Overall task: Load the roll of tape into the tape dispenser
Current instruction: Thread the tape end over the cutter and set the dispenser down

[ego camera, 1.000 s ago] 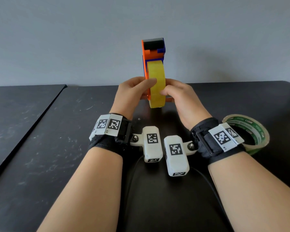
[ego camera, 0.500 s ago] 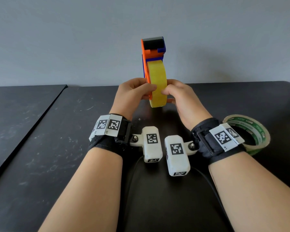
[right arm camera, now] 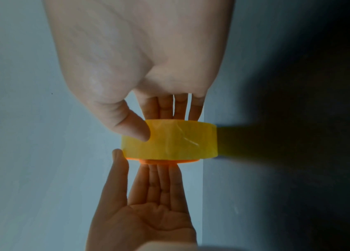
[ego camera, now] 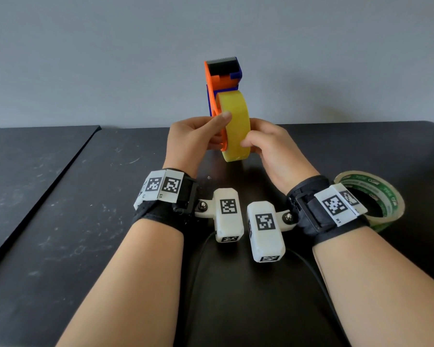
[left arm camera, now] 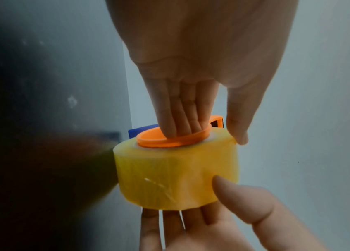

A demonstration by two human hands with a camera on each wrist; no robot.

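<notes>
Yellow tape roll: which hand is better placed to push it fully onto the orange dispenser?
Right. The right hand has its thumb on the yellow tape roll and fingers flat behind its side, so it can likely press it home; the left hand only braces the orange dispenser.

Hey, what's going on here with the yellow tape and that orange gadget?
A person is fitting a yellow roll of tape onto an orange and blue tape dispenser, held upright at a black table. The right hand grips the roll, thumb on its outer face. The left hand presses straight fingers against the orange hub from the other side. The roll sits around the hub. A green-printed roll lies on the table, untouched.
</notes>
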